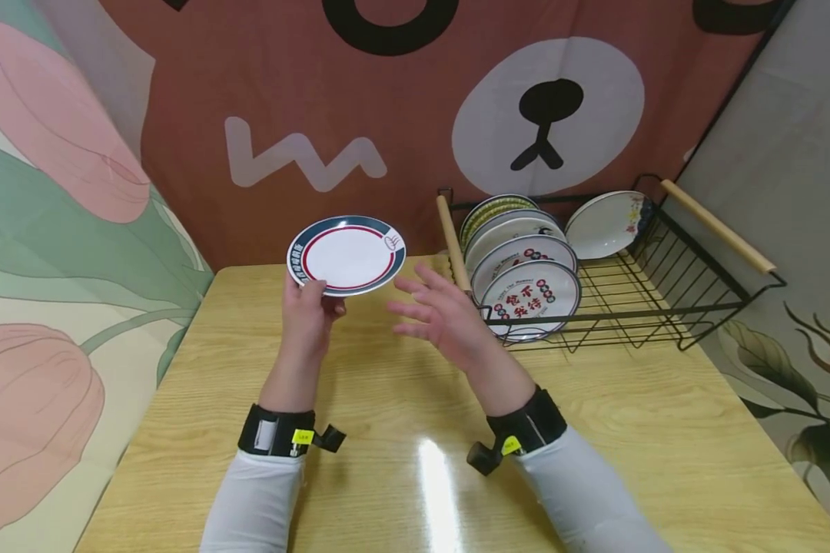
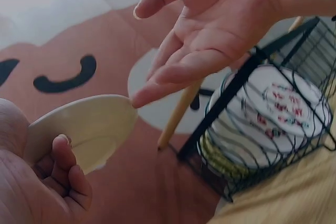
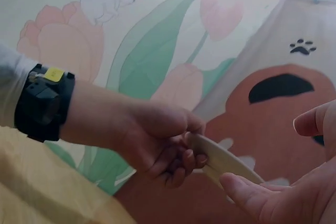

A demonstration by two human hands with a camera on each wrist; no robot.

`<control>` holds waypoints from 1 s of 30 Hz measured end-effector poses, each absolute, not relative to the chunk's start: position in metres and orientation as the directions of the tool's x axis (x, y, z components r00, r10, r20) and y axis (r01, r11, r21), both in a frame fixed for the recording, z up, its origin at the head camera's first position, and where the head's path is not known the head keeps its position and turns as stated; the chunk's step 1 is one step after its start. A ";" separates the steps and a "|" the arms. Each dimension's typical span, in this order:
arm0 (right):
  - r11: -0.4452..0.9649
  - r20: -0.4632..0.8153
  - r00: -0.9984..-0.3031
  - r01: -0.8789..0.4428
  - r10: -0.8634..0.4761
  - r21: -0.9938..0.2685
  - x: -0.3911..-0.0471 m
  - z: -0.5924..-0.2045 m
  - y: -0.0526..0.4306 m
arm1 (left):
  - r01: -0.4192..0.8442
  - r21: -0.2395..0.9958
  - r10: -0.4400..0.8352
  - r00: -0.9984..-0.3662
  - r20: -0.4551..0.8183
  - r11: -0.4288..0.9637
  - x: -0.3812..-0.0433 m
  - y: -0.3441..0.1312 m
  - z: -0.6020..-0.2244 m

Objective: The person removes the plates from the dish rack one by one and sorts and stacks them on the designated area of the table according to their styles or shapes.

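A white plate point(image 1: 349, 255) with a dark blue rim and a red ring is held up above the table by my left hand point(image 1: 307, 311). The thumb lies over its near-left edge, and curled fingers show beneath it in the left wrist view. My right hand point(image 1: 443, 315) is beside the plate's right edge, fingers spread and palm turned toward it. In the left wrist view, a right fingertip overlaps the edge of the plate point(image 2: 89, 124). Right of that hand, several plates point(image 1: 532, 296) stand tilted in a black wire dish rack point(image 1: 625, 315).
The rack has wooden handles point(image 1: 719, 226) at both ends. A white bowl point(image 1: 605, 224) with a floral edge leans at its back right. Beneath everything is a light wooden table point(image 1: 387, 430). A brown bear-face cloth point(image 1: 283, 92) hangs behind, with floral cloth at the left.
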State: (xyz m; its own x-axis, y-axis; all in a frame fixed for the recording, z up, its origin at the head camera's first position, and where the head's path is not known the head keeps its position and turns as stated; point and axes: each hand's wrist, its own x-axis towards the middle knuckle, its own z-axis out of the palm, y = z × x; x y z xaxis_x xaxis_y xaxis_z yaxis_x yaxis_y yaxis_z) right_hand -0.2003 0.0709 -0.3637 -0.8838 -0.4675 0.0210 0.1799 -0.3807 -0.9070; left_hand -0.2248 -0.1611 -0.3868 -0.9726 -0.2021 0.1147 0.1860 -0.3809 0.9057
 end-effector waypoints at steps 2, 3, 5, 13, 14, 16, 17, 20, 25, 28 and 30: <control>-0.366 -0.018 -0.886 0.210 -0.463 -0.907 -0.205 -0.372 0.067 | 0.163 0.913 -0.230 -0.970 0.080 -0.373 -0.229 -0.164 -0.391; -0.360 -0.039 -0.887 0.227 -0.461 -0.905 -0.209 -0.377 0.066 | 0.154 0.917 -0.240 -0.969 0.066 -0.368 -0.231 -0.166 -0.394; -0.346 -0.079 -0.890 0.255 -0.449 -0.903 -0.215 -0.387 0.063 | 0.143 0.919 -0.260 -0.964 0.046 -0.368 -0.235 -0.169 -0.399; -0.265 -0.190 -0.894 0.314 -0.405 -0.912 -0.228 -0.411 0.054 | 0.079 0.928 -0.315 -0.948 -0.043 -0.365 -0.250 -0.181 -0.419; -0.259 -0.198 -0.895 0.317 -0.401 -0.912 -0.228 -0.412 0.054 | 0.071 0.928 -0.320 -0.946 -0.053 -0.366 -0.253 -0.183 -0.423; -0.251 -0.204 -0.896 0.318 -0.394 -0.914 -0.228 -0.415 0.053 | 0.059 0.928 -0.327 -0.942 -0.070 -0.369 -0.258 -0.187 -0.430; -0.251 -0.205 -0.896 0.319 -0.393 -0.914 -0.228 -0.417 0.053 | 0.053 0.928 -0.331 -0.941 -0.078 -0.369 -0.260 -0.190 -0.434; -0.259 -0.209 -0.893 0.328 -0.398 -0.909 -0.230 -0.421 0.053 | 0.030 0.930 -0.349 -0.931 -0.107 -0.367 -0.266 -0.199 -0.445; -0.267 -0.230 -0.885 0.354 -0.404 -0.896 -0.232 -0.429 0.051 | -0.018 0.935 -0.380 -0.911 -0.162 -0.355 -0.270 -0.210 -0.458; -0.255 -0.246 -0.882 0.366 -0.402 -0.895 -0.233 -0.433 0.050 | -0.052 0.936 -0.391 -0.899 -0.195 -0.348 -0.271 -0.215 -0.464; -0.244 -0.254 -0.879 0.370 -0.403 -0.896 -0.233 -0.435 0.050 | -0.077 0.937 -0.397 -0.891 -0.218 -0.341 -0.271 -0.219 -0.467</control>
State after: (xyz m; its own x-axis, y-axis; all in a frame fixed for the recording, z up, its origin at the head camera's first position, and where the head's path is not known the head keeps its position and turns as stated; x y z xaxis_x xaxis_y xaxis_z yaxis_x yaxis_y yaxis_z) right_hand -0.2332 0.0496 -0.4351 -0.8792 -0.4033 -0.2537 0.3704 -0.2438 -0.8963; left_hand -0.2707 -0.2189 -0.4671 -0.8914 -0.3975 -0.2179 -0.0770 -0.3410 0.9369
